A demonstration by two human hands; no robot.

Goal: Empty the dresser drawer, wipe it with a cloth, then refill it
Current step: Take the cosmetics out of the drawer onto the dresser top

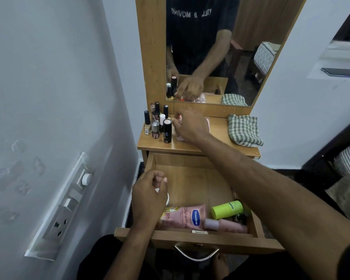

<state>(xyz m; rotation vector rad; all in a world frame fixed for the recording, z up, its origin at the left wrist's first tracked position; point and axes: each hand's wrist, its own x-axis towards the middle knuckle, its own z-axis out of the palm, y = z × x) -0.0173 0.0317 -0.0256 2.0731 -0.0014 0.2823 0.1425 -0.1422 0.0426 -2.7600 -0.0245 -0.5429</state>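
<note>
The dresser drawer [190,178] stood pulled out toward the viewer, a light wooden box with a curved metal handle [196,254] on its near front. Its far half was bare wood; the near end held a pink Vaseline tube [187,218] lying flat, a lime-green bottle [226,209] on its side to the right, a pale pink bottle [224,225] against the front wall, and a white round jar [166,199] partly hidden under the left hand.

Above it, the dresser top [216,128] carried a cluster of nail polish bottles and lipsticks [159,123] at the far left and a folded green checked cloth [243,130] at the right, with open wood between them (the clearest room on that surface). The wall ran close along the drawer's left side.

The left hand [149,196] hovered over the drawer's near left, fingers curled loosely inward; whether it gripped the jar could not be told. The right hand [190,125] reached across to the dresser top just beside the cosmetics, fingers pinched around a small pinkish item [179,118], blurred.
</note>
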